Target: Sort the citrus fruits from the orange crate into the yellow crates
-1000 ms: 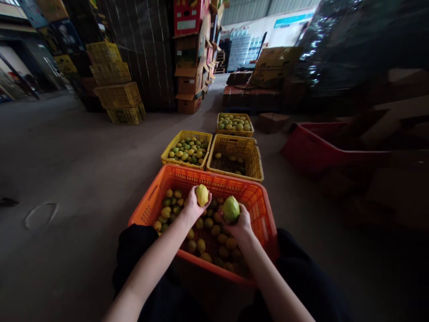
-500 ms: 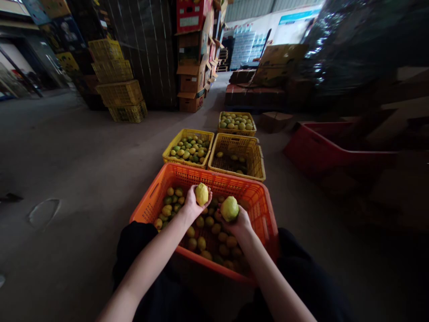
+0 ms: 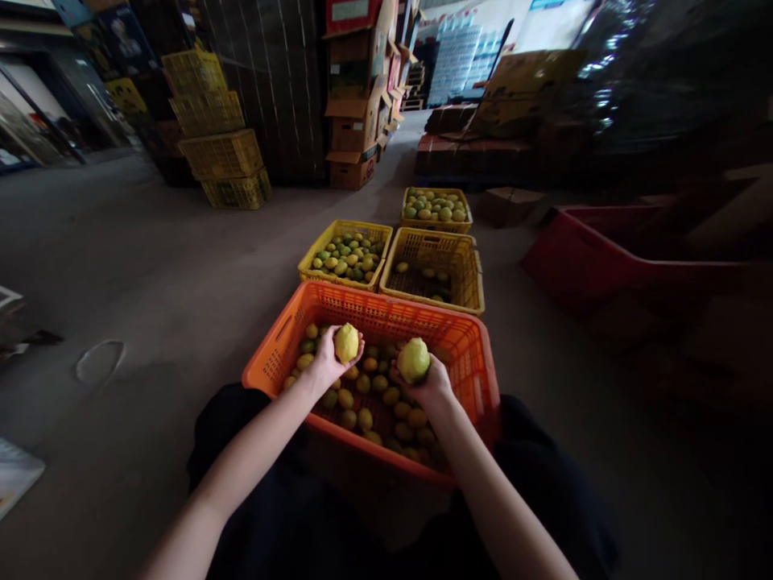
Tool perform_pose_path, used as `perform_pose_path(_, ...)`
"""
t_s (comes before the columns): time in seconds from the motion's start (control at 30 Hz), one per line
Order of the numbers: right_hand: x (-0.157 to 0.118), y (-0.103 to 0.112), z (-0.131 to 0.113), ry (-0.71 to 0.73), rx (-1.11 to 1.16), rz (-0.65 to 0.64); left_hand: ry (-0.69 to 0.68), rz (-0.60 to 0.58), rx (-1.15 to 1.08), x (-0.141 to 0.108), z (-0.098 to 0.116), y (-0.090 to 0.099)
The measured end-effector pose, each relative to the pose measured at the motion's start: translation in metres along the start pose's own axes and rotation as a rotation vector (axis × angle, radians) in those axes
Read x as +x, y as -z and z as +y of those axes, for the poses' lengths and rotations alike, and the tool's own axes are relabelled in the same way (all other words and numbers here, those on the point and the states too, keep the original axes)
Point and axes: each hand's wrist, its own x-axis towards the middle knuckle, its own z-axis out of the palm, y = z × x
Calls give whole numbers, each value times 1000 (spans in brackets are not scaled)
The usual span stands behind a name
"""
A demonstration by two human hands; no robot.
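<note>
In the head view, the left hand [image 3: 326, 364] has its fingers part-curled round a bumpy, pale-yellow oval fruit [image 3: 346, 344]; the right hand [image 3: 436, 385] has its fingers cupping a rounded, yellow-green fruit [image 3: 414, 361] with a knobbly top. Both are held above a rectangular orange plastic crate [image 3: 273, 345] with slotted walls, where yellow and green oval fruits [image 3: 365, 419] lie loosely. Just beyond, two yellow lattice-walled plastic crates [image 3: 468, 282] stand side by side on the dull grey floor [image 3: 150, 282].
</note>
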Motion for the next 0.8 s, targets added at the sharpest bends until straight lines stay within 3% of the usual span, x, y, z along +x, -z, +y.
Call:
perform_pose_path(0.17, -2, 0, 0, 4, 9, 3, 34, 20, -1, -2, 0, 16)
perform_pose_path(0.37, -1, 4, 1, -12, 40, 8, -25, 61, -35, 0, 2, 24)
perform_pose_path(0.67, -4, -1, 4, -6, 51, 10, 36, 14, -12, 1, -19, -2)
perform_pose_path(0.8, -8, -2, 3, 6, 40, -10, 0, 12, -42, 8, -27, -12)
